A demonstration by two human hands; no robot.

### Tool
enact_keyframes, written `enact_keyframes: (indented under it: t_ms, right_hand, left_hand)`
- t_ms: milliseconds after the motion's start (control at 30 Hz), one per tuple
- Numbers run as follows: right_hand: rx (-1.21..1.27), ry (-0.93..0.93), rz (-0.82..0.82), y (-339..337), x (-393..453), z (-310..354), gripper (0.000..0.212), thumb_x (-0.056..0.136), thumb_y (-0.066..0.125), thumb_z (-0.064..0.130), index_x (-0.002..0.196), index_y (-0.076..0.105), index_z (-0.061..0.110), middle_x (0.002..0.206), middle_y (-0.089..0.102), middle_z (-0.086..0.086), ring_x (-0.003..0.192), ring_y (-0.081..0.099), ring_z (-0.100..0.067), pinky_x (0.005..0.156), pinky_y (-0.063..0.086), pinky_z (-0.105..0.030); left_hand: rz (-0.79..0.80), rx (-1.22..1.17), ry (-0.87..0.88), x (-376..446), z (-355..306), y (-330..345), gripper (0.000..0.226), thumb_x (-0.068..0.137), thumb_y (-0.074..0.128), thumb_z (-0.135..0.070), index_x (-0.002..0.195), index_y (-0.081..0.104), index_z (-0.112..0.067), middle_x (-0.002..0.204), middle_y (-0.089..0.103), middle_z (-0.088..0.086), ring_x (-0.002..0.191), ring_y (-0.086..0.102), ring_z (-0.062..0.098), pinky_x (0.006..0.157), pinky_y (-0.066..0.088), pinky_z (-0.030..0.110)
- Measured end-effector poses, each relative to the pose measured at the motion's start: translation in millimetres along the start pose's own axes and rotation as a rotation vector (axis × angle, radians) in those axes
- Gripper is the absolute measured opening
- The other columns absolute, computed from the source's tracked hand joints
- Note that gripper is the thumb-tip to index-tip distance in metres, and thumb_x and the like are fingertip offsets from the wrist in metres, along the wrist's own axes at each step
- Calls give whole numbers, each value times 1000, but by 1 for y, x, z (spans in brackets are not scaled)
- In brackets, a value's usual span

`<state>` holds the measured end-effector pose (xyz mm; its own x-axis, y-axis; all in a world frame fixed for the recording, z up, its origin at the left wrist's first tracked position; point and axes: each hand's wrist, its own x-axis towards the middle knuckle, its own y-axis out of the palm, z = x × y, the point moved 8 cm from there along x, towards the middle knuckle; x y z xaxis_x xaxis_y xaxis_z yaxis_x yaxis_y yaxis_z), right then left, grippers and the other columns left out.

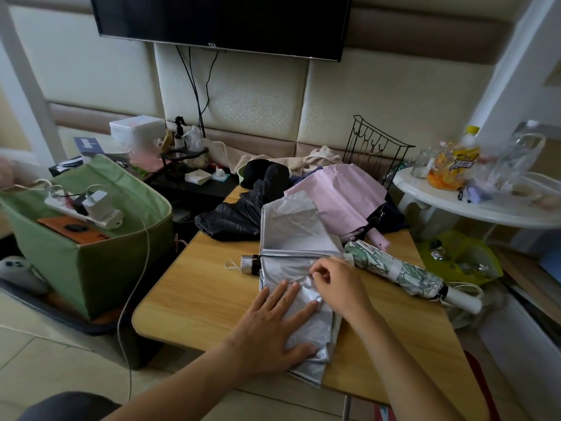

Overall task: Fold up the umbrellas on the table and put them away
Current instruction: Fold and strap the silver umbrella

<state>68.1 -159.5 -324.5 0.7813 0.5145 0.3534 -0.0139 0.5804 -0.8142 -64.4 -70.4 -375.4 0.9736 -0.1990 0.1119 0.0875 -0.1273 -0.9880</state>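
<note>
Folding is the step in hand, and I am partway through the second umbrella of what I count as four. On the wooden table (194,287), the silver umbrella (291,232) lies collapsed with its canopy spread flat across the middle, shaft running left to right, handle and wrist loop pointing left. My left hand (273,323) lies open on the near panel, fingers straight and spread, pressing the fabric down against the tabletop. My right hand (337,281) is curled just beside it, fingertips pinching a crease of the same fabric near the shaft. As I judge it, the next move calls for gathering each panel into even pleats, wrapping them around the shaft, and closing the strap.

By count: one green floral umbrella (403,271) already rolled and strapped, lying to the right of my hands, touching the silver canopy; one pink umbrella (343,196) loosely heaped behind; one black umbrella (239,214) crumpled at the far left edge. So one looks done, one is in progress, two wait. One green fabric bin (100,256) stands left of the table, a possible place to put them, though I cannot tell.
</note>
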Motion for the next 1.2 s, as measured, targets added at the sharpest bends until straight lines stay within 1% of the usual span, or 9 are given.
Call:
enact_keyframes:
  t_ms: [100, 200, 300, 367, 500, 667, 867, 1100, 1200]
  right_hand:
    - [21, 7, -164, -16, 11, 5, 13, 92, 62, 11, 81, 67, 16, 85, 65, 3, 75, 60, -15, 70, 56, -41]
    - [130, 58, -225, -26, 20, 7, 24, 96, 62, 11, 118, 67, 15, 119, 62, -5, 105, 61, -20, 88, 51, -30]
    - [290, 188, -40, -14, 34, -2, 60, 99, 62, 18, 155, 42, 17, 155, 46, -2, 139, 47, -19, 111, 40, -33]
    - [427, 300, 78, -2, 38, -8, 65, 100, 62, 22, 159, 34, 18, 154, 49, 0, 132, 54, -16, 103, 43, -32]
    - [689, 441, -4, 7, 39, -22, 63, 98, 67, 26, 153, 41, 13, 129, 67, 2, 94, 72, -20, 86, 57, -37]
    - [837, 483, 23, 9, 32, -26, 63, 95, 73, 33, 144, 35, 37, 125, 66, 11, 78, 75, -23, 58, 51, -24]
    - [1088, 424, 22, -16, 19, -11, 45, 87, 79, 35, 126, 67, 15, 100, 76, -2, 48, 57, -13, 46, 38, -22]
    - [838, 191, 376, -22, -16, 20, 24, 85, 80, 19, 91, 71, -2, 63, 63, -10, 46, 51, -15, 51, 45, -28]
    - [658, 185, 489, -19, -34, 11, 13, 87, 81, 10, 96, 72, 9, 66, 73, 7, 52, 60, -5, 60, 51, -24]
  left_hand:
    - [-52, 1, -9, 0, 1, -2, 75, 95, 20, -79, 160, 2, -45, 170, -5, 8, 155, -13, 30, 126, 1, 52]
    - [-11, -3, -15, 0, 2, 2, 76, 93, 17, -80, 159, -4, -47, 169, -11, 6, 155, -19, 27, 126, -4, 50]
    - [-43, -25, -18, 1, 2, 2, 77, 93, 19, -81, 159, -1, -47, 170, -7, 6, 155, -15, 28, 126, -3, 51]
    - [-62, -33, -20, 2, 4, 4, 77, 93, 20, -82, 160, 4, -46, 170, -3, 7, 156, -11, 30, 125, 0, 53]
    - [-9, -49, -22, 3, 4, 5, 81, 89, 10, -85, 159, -3, -47, 169, -12, 6, 154, -19, 28, 125, -5, 51]
    - [48, -71, -30, 4, 4, 5, 78, 94, 24, -80, 158, -7, -48, 168, -19, 5, 153, -25, 27, 125, -10, 49]
    - [68, -70, -32, 5, 6, 7, 83, 84, 10, -87, 157, -9, -51, 168, -19, 4, 153, -24, 26, 125, -9, 48]
    - [78, -93, -28, 3, 4, 1, 84, 83, 9, -89, 156, -9, -52, 168, -20, 0, 153, -24, 22, 126, -8, 46]
    - [42, -204, -11, 6, 9, -10, 78, 89, 33, -81, 157, 16, -47, 169, 10, -7, 156, -1, 14, 127, 0, 42]
